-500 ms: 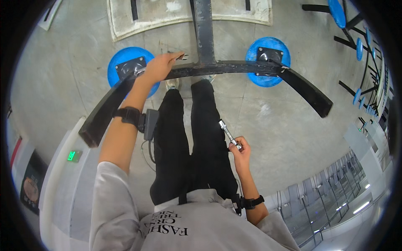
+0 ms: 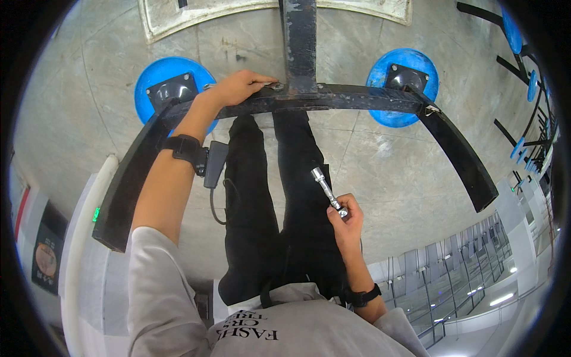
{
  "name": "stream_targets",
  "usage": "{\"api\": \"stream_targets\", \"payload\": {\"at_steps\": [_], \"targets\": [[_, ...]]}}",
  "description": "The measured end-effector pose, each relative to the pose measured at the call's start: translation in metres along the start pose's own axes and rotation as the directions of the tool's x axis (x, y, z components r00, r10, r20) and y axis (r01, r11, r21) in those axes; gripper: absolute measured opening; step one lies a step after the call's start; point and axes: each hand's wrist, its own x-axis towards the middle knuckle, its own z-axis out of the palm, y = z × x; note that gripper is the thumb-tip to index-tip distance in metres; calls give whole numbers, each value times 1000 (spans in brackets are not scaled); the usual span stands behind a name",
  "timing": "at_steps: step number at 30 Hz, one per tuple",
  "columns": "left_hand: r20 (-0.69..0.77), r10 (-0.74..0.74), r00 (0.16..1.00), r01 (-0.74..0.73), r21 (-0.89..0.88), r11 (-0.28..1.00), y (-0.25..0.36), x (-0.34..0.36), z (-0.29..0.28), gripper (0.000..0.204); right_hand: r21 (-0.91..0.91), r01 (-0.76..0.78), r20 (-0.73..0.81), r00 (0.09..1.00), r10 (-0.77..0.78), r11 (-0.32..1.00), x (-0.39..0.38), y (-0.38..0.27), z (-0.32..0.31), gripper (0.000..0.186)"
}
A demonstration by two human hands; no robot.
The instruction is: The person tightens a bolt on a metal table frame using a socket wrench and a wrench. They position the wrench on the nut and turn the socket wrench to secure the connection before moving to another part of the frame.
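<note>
My left hand (image 2: 238, 88) is closed on a flat metal wrench (image 2: 274, 85), partly hidden under it, at the top of the black curved steel beam (image 2: 363, 100), left of the upright post (image 2: 300, 41). My right hand (image 2: 348, 220) grips a chrome socket tool (image 2: 323, 183) over my right thigh, below the beam. The beam joins two angled legs, the left one (image 2: 125, 190) and the right one (image 2: 461, 154). Behind it are two blue discs with black bolted plates, one on the left (image 2: 146, 113) and one on the right (image 2: 401, 56).
The grey floor (image 2: 83, 77) carries a pale mat-like panel (image 2: 369, 15) at the top. More black frames with blue discs (image 2: 531, 86) stand at the right. A white rounded rail (image 2: 89, 238) runs at lower left, and a railing (image 2: 440, 268) shows at lower right.
My left hand has shifted right with the wrench, closer to the post. The beam and legs appear lower and wider in view. My right hand still holds the socket tool.
</note>
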Motion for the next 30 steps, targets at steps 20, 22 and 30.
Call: {"api": "stream_targets", "payload": {"at_steps": [20, 22, 30], "targets": [[-128, 241, 962, -181, 361, 915, 23, -23, 20, 49, -1, -21, -22, 1000, 21, 1000, 37, 23, 10, 16], [-127, 262, 957, -181, 444, 877, 26, -26, 24, 57, 204, -65, -12, 998, 69, 977, 41, 10, 13, 20], [-177, 329, 928, -168, 588, 791, 28, -26, 30, 70, 79, -53, 61, 997, 49, 995, 78, 47, 34, 30]]}}
